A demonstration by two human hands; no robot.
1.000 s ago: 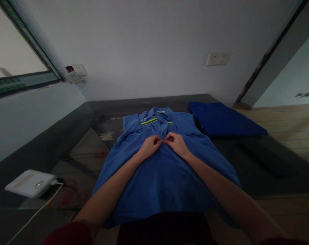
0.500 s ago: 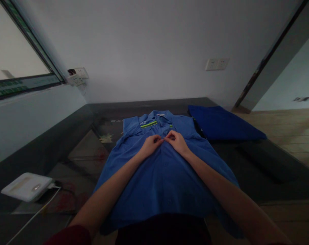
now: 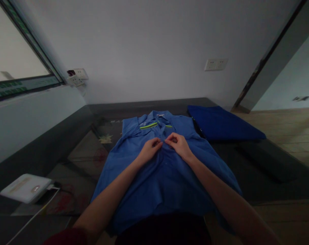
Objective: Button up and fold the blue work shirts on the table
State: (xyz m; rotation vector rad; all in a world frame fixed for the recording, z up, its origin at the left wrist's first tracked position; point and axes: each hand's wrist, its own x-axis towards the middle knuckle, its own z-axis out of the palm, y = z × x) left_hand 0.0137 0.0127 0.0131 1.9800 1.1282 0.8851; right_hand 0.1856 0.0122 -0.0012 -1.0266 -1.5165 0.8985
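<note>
A blue work shirt [image 3: 164, 177] with a yellow-green stripe near the collar lies spread front-up on a dark glass-topped table [image 3: 78, 160], its hem hanging over the near edge. My left hand [image 3: 149, 149] and my right hand [image 3: 178, 144] meet at the shirt's front placket, just below the collar. Both pinch the cloth there with curled fingers, fingertips almost touching each other. What lies between the fingertips is too small to make out.
A folded dark blue garment [image 3: 220, 124] lies at the table's back right. A white device [image 3: 25, 188] with a white cable sits at the left near edge. Wall sockets [image 3: 216, 64] are on the back wall, a window at left, wooden floor at right.
Both hands have shifted slightly toward me down the placket, and the cloth between them is now bunched a little more. The view has tilted a bit.
</note>
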